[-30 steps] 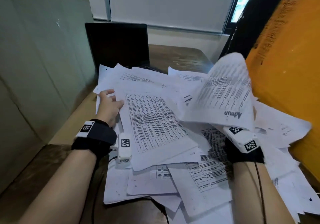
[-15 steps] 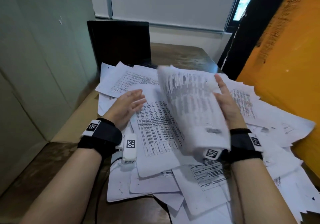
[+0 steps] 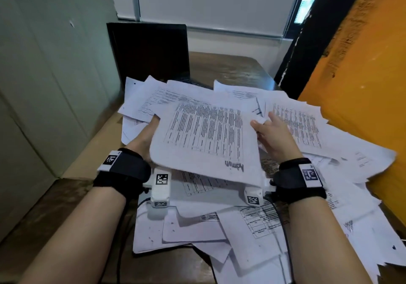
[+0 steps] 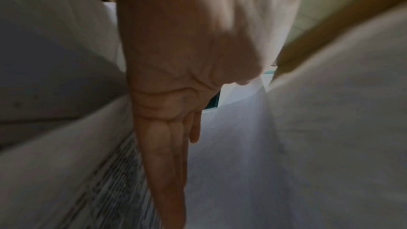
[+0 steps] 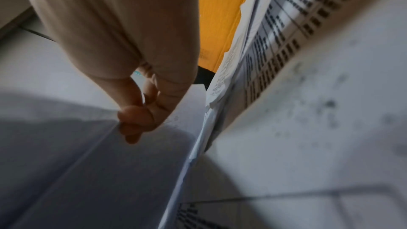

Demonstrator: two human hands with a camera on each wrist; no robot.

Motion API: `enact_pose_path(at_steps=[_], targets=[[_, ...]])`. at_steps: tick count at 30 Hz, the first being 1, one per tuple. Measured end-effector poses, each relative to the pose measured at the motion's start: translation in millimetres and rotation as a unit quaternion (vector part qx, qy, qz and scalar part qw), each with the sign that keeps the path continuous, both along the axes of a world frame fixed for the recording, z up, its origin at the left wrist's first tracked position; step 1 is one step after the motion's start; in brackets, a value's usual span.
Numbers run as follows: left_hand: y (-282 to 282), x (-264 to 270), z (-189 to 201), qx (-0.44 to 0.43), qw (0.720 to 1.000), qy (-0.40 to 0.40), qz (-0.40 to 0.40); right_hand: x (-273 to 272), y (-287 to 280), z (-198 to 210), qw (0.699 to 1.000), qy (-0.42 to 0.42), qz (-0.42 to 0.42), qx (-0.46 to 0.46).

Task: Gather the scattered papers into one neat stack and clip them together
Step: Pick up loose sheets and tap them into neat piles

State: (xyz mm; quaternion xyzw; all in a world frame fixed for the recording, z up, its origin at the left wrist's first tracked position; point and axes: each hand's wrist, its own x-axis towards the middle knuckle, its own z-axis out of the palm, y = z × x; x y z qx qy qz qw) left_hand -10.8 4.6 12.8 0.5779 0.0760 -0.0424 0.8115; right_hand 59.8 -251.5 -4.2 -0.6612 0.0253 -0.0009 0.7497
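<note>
Printed sheet [image 3: 206, 143], long axis running away from the body, held raised over the scattered papers [image 3: 252, 224] between both hands: right hand [image 3: 272, 136] pinching its right edge, left hand [image 3: 144, 138] flat-fingered beneath its left edge (no clip seen)

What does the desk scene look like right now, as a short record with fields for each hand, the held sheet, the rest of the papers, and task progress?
left hand: under the left edge of the held sheet, fingers straight in the left wrist view
right hand: pinches the sheet's right edge between thumb and fingers
held sheet: printed table, lifted above the pile, handwriting near its lower edge
loose papers: spread and overlapping across the wooden desk
laptop: dark, behind the papers
clip: none visible
progress: papers not yet in one stack
</note>
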Motion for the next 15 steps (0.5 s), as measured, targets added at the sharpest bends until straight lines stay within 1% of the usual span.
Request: enact_pose_path(at_steps=[2,3,4,5,7,10,12,13,15], targets=[[10.5,15.5,-11.3,-0.022,1.000,0.008,0.018,2.4,-2.2,-3.1,0.999,-0.004,-0.002,-0.038],[16.6,17.4,-13.6,-0.055,0.998,0.022,-0.010,2.3,-2.5,-2.6,0.999,-0.003,-0.009,-0.044],[23.2,21.2,-17.5,-0.081,0.996,0.038,-0.020,3.2,-3.7,-1.9,0.998,0.000,-0.021,-0.057],[25.6,19.8,-15.6,-0.078,0.995,0.053,-0.031,1.5,-4.6,1.1,0.997,-0.003,-0.033,-0.072],[28.8,22.0,-18.3,-0.027,0.998,0.052,-0.030,-1.5,-7.1,5.4,0.996,-0.015,-0.031,-0.086],[23.6,26.6,-27.0,0.077,0.997,0.021,-0.020,-9.7,-4.2,7.7,0.996,-0.016,0.031,-0.078],[20.2,28.1,-29.7,0.083,0.997,0.004,-0.002,-14.1,1.2,9.4,0.994,-0.008,0.073,-0.075],[21.0,29.5,-29.9,0.073,0.997,-0.008,0.025,-16.3,3.8,12.6,0.994,-0.008,0.081,-0.075],[25.3,32.5,-29.1,0.052,0.995,-0.041,0.077,-15.6,4.0,15.6,0.995,0.008,0.072,-0.070]])
